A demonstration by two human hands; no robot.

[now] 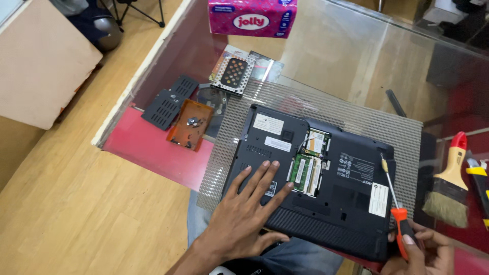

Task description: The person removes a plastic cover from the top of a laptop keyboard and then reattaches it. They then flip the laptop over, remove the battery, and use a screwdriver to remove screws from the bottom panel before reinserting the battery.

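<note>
Far edge of the glass surface [356, 46]: pink tissue box [252, 18]. Toward the left edge: perforated metal drive caddy [233, 74], two black vented cover plates [169, 102], orange tray [190, 125] with small screws in it, all near each other. Right edge: paintbrush [449, 183], red-tipped handle, bristles pointing at the near edge; grey mesh mat [351, 109] mid-surface.

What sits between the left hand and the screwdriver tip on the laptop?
Head view: between the left hand and the screwdriver tip lie the open bay's green memory modules, then black laptop underside with stickers.
</note>
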